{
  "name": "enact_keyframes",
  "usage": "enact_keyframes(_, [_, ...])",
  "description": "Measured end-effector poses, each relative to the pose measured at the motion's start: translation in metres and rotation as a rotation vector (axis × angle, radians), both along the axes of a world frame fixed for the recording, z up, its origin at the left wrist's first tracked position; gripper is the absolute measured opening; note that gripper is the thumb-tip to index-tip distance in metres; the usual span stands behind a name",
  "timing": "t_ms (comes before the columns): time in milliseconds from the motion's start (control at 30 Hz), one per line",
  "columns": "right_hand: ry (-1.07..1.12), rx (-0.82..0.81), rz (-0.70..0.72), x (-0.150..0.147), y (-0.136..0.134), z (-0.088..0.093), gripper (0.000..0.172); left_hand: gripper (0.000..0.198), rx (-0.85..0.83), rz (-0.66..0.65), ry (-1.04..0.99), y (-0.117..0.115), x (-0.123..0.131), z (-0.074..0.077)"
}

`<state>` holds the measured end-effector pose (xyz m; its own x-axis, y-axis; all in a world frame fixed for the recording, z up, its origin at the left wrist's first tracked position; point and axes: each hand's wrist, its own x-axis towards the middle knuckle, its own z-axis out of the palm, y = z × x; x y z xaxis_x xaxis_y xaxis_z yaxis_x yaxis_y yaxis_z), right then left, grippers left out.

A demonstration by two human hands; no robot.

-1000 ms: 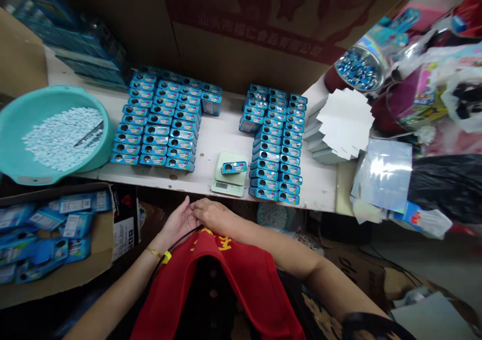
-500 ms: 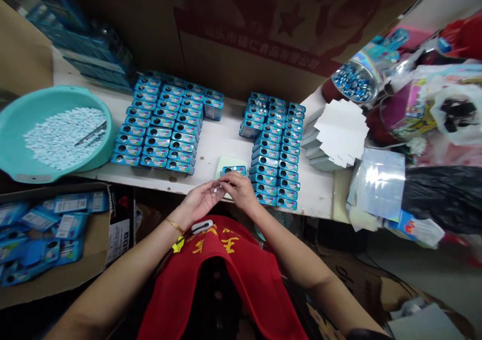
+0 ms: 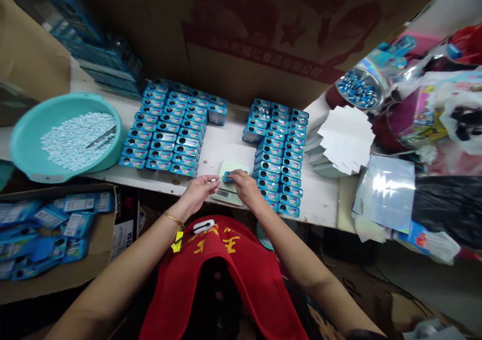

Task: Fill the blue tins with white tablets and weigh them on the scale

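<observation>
My left hand (image 3: 199,194) is half curled near the table's front edge, with a small white pellet (image 3: 213,180) held at its fingertips. My right hand (image 3: 245,188) reaches over a small blue tin (image 3: 227,177), its fingers pinched together at the tin's top. Whatever those fingers hold is hidden. The tin stands on a pale digital scale (image 3: 229,197) with a small display at its front. Blue tins with dark round openings stand in rows on both sides, a left group (image 3: 163,136) and a right group (image 3: 280,164).
A turquoise basin (image 3: 26,154) at left holds many white pellets and a dark strip. Below it, an open carton (image 3: 96,239) contains blue packs. Stacked white cards (image 3: 344,139), a bowl of blue-and-silver pieces (image 3: 359,89) and a black bag (image 3: 448,204) lie right. A large carton (image 3: 241,48) stands behind.
My hands have moved apart. The right one has gone from my left palm to the tin on the scale, while the left has shifted slightly left and closed more around the pellet.
</observation>
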<state>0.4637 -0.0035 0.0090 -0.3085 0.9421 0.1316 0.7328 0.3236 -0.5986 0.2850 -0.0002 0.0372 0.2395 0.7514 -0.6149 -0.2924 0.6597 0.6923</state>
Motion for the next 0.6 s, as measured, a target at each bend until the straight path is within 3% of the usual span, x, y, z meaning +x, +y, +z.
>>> enact_keyframes(167, [0.237, 0.061, -0.132, 0.019, -0.013, 0.018, 0.027, 0.013, 0.286, -0.120, 0.330, 0.011, 0.015, -0.007])
enact_keyframes(300, [0.298, 0.023, -0.059, 0.043, -0.014, 0.028, 0.024, 0.016, 0.573, -0.181, 0.488, 0.021, 0.034, -0.007])
enact_keyframes(433, [0.258, -0.001, 0.112, 0.068, -0.009, 0.033, 0.025, 0.015, 0.537, -0.144, 0.524, 0.020, 0.051, -0.007])
enact_keyframes(600, [0.269, -0.020, 0.171, 0.095, -0.009, 0.038, 0.025, 0.013, 0.488, -0.051, 0.566, 0.012, 0.064, -0.005])
